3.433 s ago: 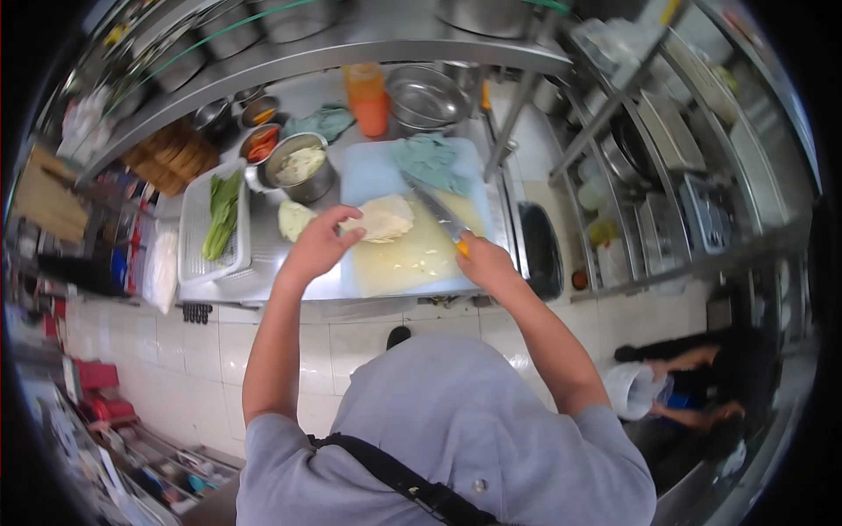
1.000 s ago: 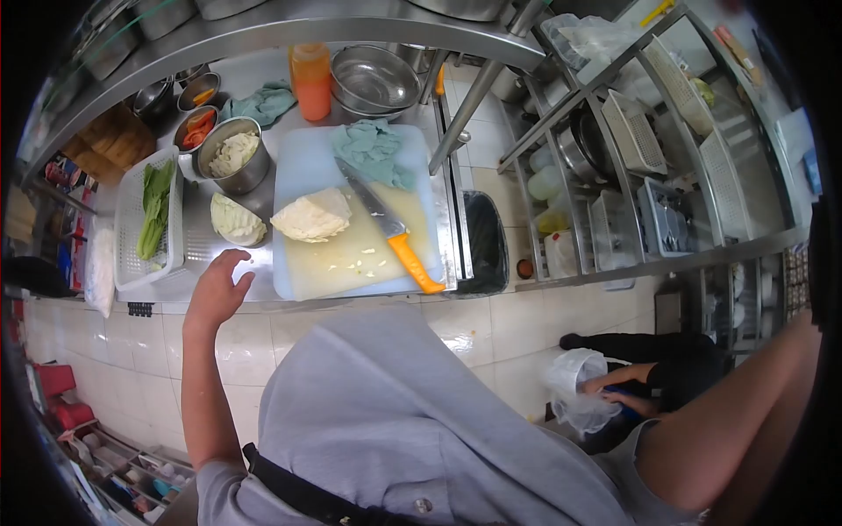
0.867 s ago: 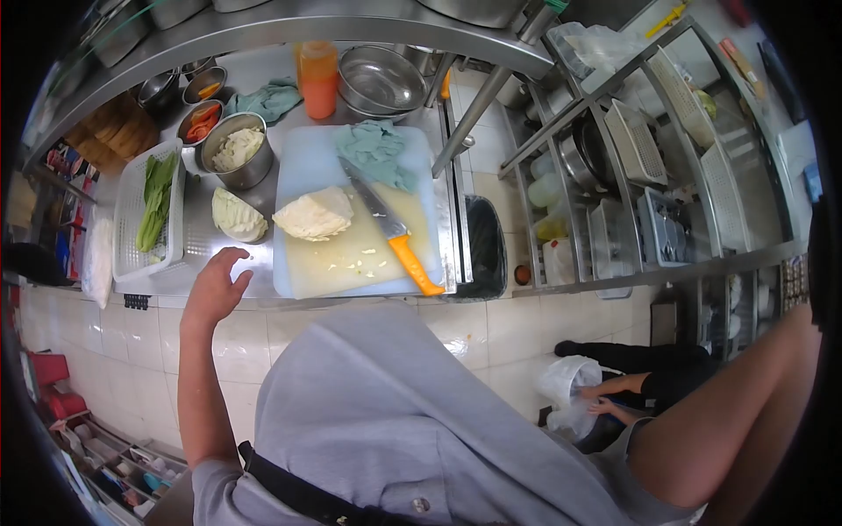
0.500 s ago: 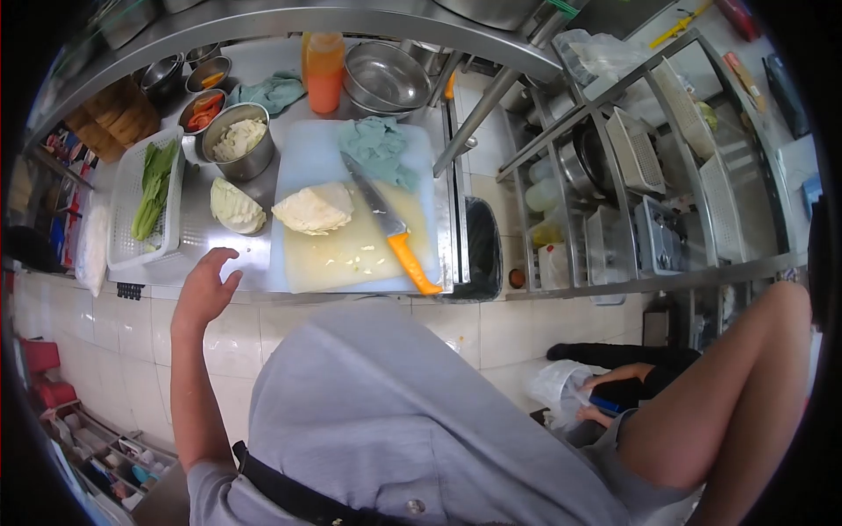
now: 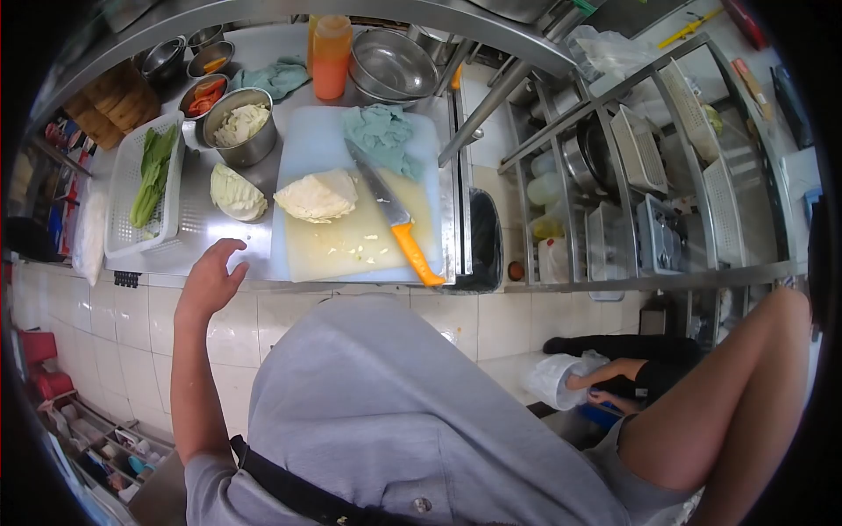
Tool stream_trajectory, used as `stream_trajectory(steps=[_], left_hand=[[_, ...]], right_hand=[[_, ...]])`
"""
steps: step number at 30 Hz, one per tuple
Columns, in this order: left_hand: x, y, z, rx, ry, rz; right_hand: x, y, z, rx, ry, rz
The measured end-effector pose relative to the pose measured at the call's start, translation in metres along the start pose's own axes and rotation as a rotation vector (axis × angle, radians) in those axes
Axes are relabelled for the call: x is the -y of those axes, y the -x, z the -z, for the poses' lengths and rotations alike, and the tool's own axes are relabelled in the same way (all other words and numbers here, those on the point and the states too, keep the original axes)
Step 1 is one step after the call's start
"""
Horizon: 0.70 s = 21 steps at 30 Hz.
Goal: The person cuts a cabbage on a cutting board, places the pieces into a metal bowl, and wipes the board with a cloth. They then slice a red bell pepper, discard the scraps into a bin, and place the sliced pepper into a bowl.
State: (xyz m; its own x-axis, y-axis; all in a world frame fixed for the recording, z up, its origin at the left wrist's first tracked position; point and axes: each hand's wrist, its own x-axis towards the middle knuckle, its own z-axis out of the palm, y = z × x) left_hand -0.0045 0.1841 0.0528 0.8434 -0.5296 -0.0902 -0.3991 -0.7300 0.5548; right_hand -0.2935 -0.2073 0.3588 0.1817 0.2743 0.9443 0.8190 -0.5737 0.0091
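Over the counter's front edge hangs my left hand (image 5: 213,276), empty, its fingers apart and slightly curled. Just beyond it lies a cut cabbage wedge (image 5: 237,193) on the steel counter. A larger pale cabbage piece (image 5: 317,195) rests on the cutting board (image 5: 303,131), which has small scraps on it. To its right lies a knife with an orange handle (image 5: 417,254), its blade tip by a crumpled green cloth (image 5: 382,136). A steel pot (image 5: 250,149) holds chopped cabbage. My right arm is bent at the right side; its hand is out of view.
A white basket (image 5: 118,202) holds leafy greens. Behind stand an orange bottle (image 5: 331,66), a steel bowl (image 5: 393,66) and a bowl of red slices (image 5: 204,96). Shelving (image 5: 649,282) is at right. Below it, another person's hands are at a white plastic bag (image 5: 553,381).
The view has shifted slightly. My left hand remains empty near the counter edge. The other person's hands and the white bag have moved a little.
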Motion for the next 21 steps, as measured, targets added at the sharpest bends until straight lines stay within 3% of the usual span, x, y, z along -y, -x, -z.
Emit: stream_trajectory(steps=[17,21], left_hand=[[0.003,-0.014,0.002,0.032,0.010,0.037],[0.000,-0.036,0.002,-0.055,0.039,-0.024]], right_hand=[[-0.001,-0.002,-0.012,0.004,0.020,-0.042],[-0.003,-0.003,-0.013,0.006,0.010,-0.047]])
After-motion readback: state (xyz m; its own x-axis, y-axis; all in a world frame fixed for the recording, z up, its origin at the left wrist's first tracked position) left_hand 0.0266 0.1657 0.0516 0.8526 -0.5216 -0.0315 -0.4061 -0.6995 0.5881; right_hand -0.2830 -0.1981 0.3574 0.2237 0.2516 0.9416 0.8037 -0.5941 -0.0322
